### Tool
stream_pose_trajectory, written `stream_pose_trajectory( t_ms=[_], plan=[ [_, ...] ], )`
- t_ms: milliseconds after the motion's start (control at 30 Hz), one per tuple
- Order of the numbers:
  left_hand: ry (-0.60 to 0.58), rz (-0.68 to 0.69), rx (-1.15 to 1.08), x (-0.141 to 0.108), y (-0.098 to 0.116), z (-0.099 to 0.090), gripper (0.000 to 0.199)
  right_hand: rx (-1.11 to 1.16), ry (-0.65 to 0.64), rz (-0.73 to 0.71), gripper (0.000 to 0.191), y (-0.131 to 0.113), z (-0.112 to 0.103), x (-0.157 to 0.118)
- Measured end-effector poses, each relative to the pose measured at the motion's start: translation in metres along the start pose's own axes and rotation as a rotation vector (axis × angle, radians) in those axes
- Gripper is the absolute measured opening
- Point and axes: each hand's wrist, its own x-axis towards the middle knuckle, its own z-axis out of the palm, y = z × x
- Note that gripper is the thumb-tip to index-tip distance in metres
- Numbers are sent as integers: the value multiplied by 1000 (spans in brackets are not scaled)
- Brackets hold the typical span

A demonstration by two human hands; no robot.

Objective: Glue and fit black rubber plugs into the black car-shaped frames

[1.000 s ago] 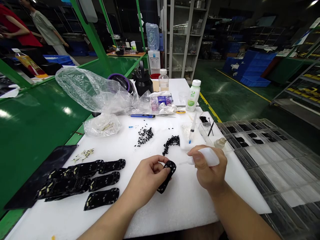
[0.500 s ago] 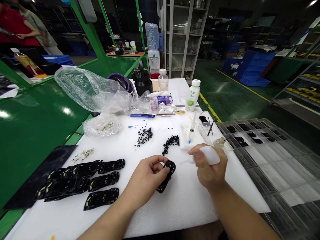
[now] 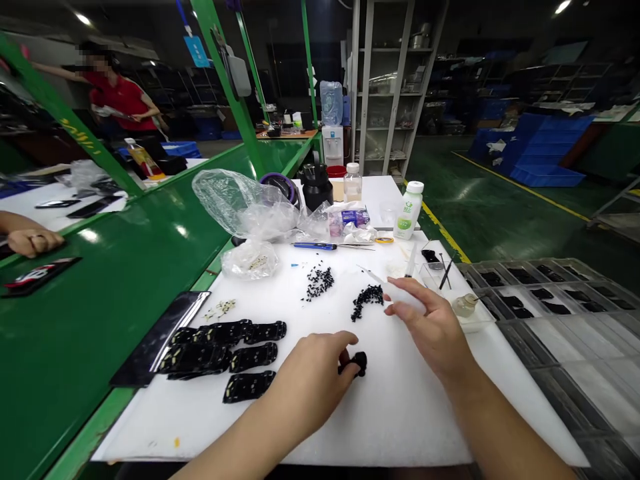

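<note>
My left hand point(image 3: 320, 373) has its thumb and fingers around a small black model car body point(image 3: 361, 362), low over the white foam sheet point(image 3: 400, 413). Most of that car body is hidden behind the fingers. In my right hand point(image 3: 435, 327) is a white squeeze bottle point(image 3: 406, 297), its thin nozzle pointing up and left. Below the nozzle lies a curved pile of tiny black parts point(image 3: 366, 300), and a second pile of black parts point(image 3: 319, 283) is further left. Several black car bodies point(image 3: 253, 357) lie in rows left of my left hand.
Behind the piles are a blue utility knife point(image 3: 314, 246), a clear plastic bag point(image 3: 235, 200) and a white-green bottle point(image 3: 409, 212). A compartment tray point(image 3: 530, 327) stands at the right. Across the green divider, another person's hand point(image 3: 35, 241) rests at far left.
The view has swung left. My left hand has lowered the car body towards the foam sheet. My right hand has tipped the squeeze bottle so its nozzle now points upward, away from the car body.
</note>
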Motion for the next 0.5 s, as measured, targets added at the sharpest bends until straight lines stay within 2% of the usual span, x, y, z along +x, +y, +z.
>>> stream_pose_trajectory(
  t_ms=[100, 167, 267, 400, 500],
  plan=[
    [40, 26, 169, -5, -9, -4, 32, -382, 20, -219, 26, 4, 4, -3],
    [43, 47, 263, -7, -16, -14, 31, -537, 19, -300, 21, 8, 6, -5],
    [68, 25, 372, -3, -32, -42, 27, -655, -72, -264, 20, 15, 9, -8],
    [148, 7, 475, 22, -57, -83, 26, -753, -175, -233, 30, 21, 10, -8],
    [64, 31, 523, 40, -70, -103, 24, -795, -182, -219, 31, 23, 9, -9]
  ],
)
